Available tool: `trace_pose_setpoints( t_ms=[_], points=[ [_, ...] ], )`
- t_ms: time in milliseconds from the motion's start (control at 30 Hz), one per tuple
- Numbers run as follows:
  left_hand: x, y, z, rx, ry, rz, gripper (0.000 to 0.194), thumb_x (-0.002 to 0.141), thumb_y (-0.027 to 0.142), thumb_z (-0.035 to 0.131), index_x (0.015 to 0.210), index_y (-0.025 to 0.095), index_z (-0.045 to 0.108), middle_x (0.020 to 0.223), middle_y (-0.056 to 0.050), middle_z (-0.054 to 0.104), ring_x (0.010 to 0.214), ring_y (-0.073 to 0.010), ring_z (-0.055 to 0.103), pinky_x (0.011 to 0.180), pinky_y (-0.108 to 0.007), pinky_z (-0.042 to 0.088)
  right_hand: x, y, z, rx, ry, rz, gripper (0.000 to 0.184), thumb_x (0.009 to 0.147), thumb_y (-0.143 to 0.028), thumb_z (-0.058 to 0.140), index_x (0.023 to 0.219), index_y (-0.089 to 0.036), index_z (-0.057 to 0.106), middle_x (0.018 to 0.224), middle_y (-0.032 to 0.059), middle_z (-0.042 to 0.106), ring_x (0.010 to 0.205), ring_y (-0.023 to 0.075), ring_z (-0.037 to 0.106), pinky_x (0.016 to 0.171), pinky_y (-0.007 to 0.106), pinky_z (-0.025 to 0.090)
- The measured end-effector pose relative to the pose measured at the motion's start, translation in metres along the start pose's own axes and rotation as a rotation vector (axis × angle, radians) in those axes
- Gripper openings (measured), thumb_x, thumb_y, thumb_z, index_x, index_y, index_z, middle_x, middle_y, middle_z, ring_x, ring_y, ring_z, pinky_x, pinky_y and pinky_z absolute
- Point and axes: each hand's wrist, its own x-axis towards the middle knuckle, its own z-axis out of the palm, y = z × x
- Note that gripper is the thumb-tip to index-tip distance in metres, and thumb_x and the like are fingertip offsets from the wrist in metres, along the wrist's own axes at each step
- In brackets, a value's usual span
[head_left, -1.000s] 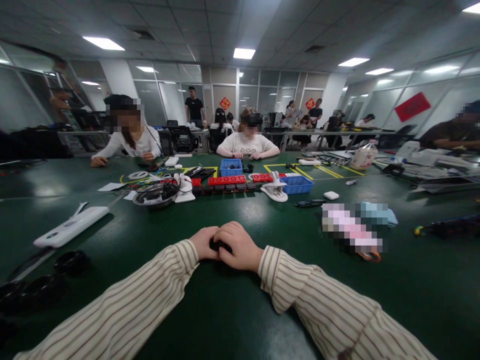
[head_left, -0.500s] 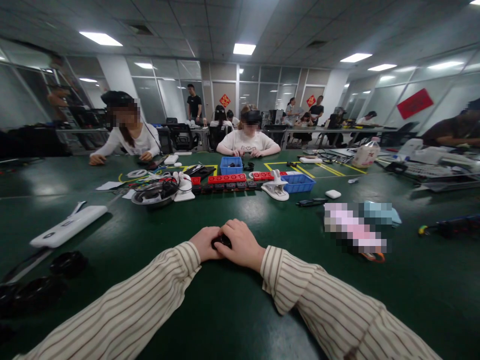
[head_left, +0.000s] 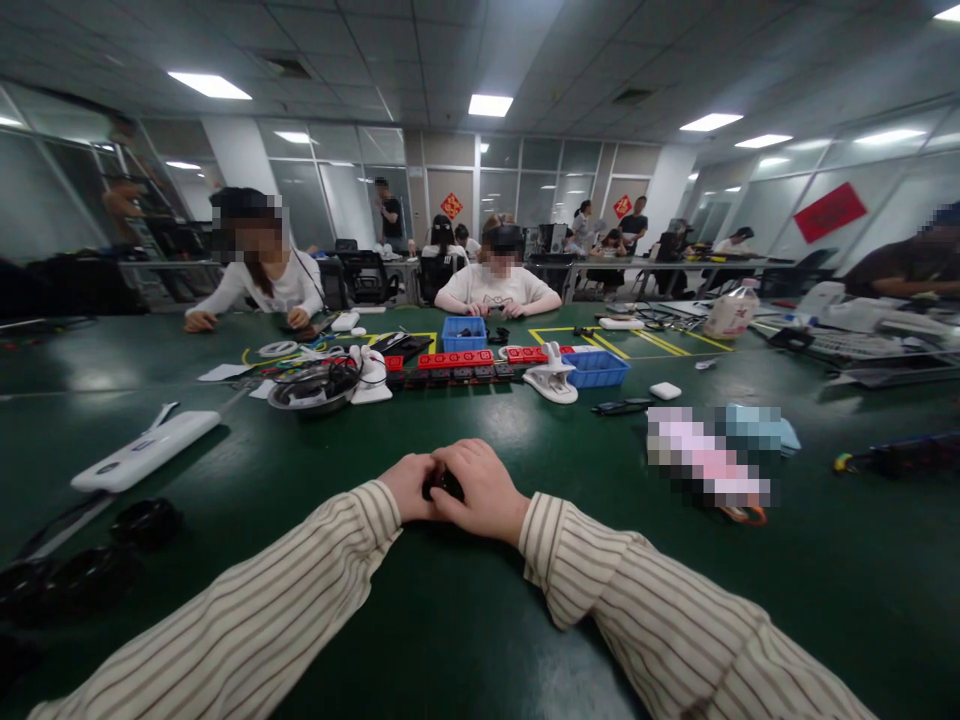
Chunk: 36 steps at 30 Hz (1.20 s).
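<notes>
On the near side of the red strip (head_left: 455, 359), the left hand (head_left: 411, 488) and the right hand (head_left: 484, 490) are meeting around a small black thing (head_left: 448, 485), which is sitting between them; whether it is touching the table (head_left: 480, 625) I cannot tell; the right fingers are lying close together and curling over its top, while the left fingertips are hiding behind, so I cannot tell whether they are pinching it; the black thing could be slipping out if the right fingers were loosening, as its surface is looking smooth; the left sleeve (head_left: 262, 585) could be nudging the black rings (head_left: 147, 522), nearer and farther left than the strip, if that arm were swinging outward; the black thing is looking dark, glossy and perhaps rounded, though the hands are covering most of it.
</notes>
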Motion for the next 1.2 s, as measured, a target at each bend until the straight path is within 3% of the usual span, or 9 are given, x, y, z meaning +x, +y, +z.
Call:
trace_pose_setpoints(
  t_ms=[133, 233, 367, 633, 800, 933, 1033, 1100, 1200],
  points=[
    [0.001, 0.004, -0.001, 0.056, 0.005, -0.006, 0.076, 0.05, 0.053, 0.075, 0.11, 0.014, 0.05, 0.086, -0.004, 0.062, 0.075, -0.025, 0.059, 0.07, -0.032, 0.045, 0.001, 0.002, 0.001, -0.12, 0.021, 0.175, 0.037, 0.077, -0.046, 0.058, 0.095, -0.014, 0.051, 0.089, 0.007, 0.054, 0.084, 0.021, 0.046, 0.074, 0.033, 0.033],
    [0.002, 0.007, -0.001, 0.096, 0.002, -0.004, 0.058, 0.054, 0.051, 0.073, 0.097, 0.016, 0.057, 0.08, -0.004, 0.062, 0.073, -0.0258, 0.059, 0.067, -0.031, 0.043, 0.001, 0.004, 0.006, -0.182, -0.03, 0.224, 0.036, 0.078, -0.05, 0.055, 0.083, -0.015, 0.052, 0.083, 0.0058, 0.053, 0.079, 0.0198, 0.045, 0.07, 0.032, 0.033],
    [0.003, 0.005, 0.002, 0.092, 0.011, -0.001, 0.026, 0.063, 0.037, 0.066, 0.075, 0.016, 0.059, 0.066, -0.001, 0.056, 0.064, -0.0214, 0.057, 0.06, -0.028, 0.04, 0.002, 0.005, 0.009, -0.159, -0.064, 0.201, 0.027, 0.078, -0.041, 0.058, 0.079, -0.014, 0.053, 0.08, 0.0055, 0.052, 0.077, 0.0187, 0.044, 0.068, 0.03, 0.033],
    [0.006, -0.01, 0.005, -0.001, -0.027, 0.041, 0.015, 0.056, 0.019, 0.068, 0.069, 0.016, 0.061, 0.075, 0.002, 0.059, 0.075, -0.018, 0.057, 0.07, -0.024, 0.043, 0.002, 0.004, 0.005, -0.03, -0.142, -0.096, 0.009, 0.07, -0.015, 0.054, 0.079, -0.016, 0.057, 0.083, 0.0026, 0.058, 0.082, 0.016, 0.047, 0.076, 0.028, 0.035],
    [0.005, -0.007, 0.003, -0.003, -0.034, 0.027, 0.02, 0.057, 0.023, 0.069, 0.075, 0.018, 0.063, 0.08, 0.001, 0.061, 0.079, -0.0199, 0.058, 0.073, -0.026, 0.044, 0.0, 0.002, 0.004, 0.014, -0.122, -0.14, 0.014, 0.07, -0.014, 0.052, 0.084, -0.015, 0.055, 0.086, 0.0038, 0.058, 0.084, 0.0165, 0.049, 0.078, 0.029, 0.036],
    [0.002, 0.0, 0.0, 0.016, -0.026, -0.021, 0.044, 0.056, 0.035, 0.073, 0.095, 0.018, 0.059, 0.085, 0.0, 0.062, 0.077, -0.0212, 0.06, 0.07, -0.027, 0.045, 0.001, -0.001, -0.002, -0.057, 0.005, 0.05, 0.026, 0.077, -0.031, 0.056, 0.096, -0.015, 0.052, 0.093, 0.0065, 0.056, 0.089, 0.0197, 0.047, 0.081, 0.033, 0.033],
    [0.001, 0.009, 0.0, 0.056, -0.006, -0.06, 0.066, 0.052, 0.042, 0.077, 0.108, 0.017, 0.052, 0.095, -0.004, 0.062, 0.085, -0.0256, 0.059, 0.075, -0.032, 0.045, 0.003, -0.003, -0.004, -0.184, 0.008, 0.238, 0.035, 0.078, -0.046, 0.056, 0.092, -0.015, 0.052, 0.089, 0.0074, 0.055, 0.085, 0.0214, 0.047, 0.076, 0.034, 0.033],
    [0.002, 0.014, 0.001, 0.095, 0.011, -0.091, 0.067, 0.051, 0.048, 0.076, 0.105, 0.016, 0.053, 0.094, -0.007, 0.062, 0.085, -0.0291, 0.059, 0.075, -0.036, 0.044, 0.003, -0.003, -0.003, -0.234, -0.03, 0.284, 0.04, 0.078, -0.054, 0.054, 0.085, -0.015, 0.052, 0.085, 0.0074, 0.054, 0.081, 0.0215, 0.047, 0.073, 0.034, 0.032],
    [0.004, 0.018, 0.004, 0.132, 0.025, -0.106, 0.052, 0.054, 0.051, 0.072, 0.091, 0.017, 0.057, 0.08, -0.006, 0.062, 0.075, -0.0278, 0.06, 0.069, -0.034, 0.044, 0.004, -0.002, 0.001, -0.231, -0.072, 0.277, 0.039, 0.08, -0.053, 0.051, 0.078, -0.015, 0.051, 0.08, 0.0066, 0.053, 0.078, 0.0201, 0.048, 0.071, 0.033, 0.031]
  ],
)
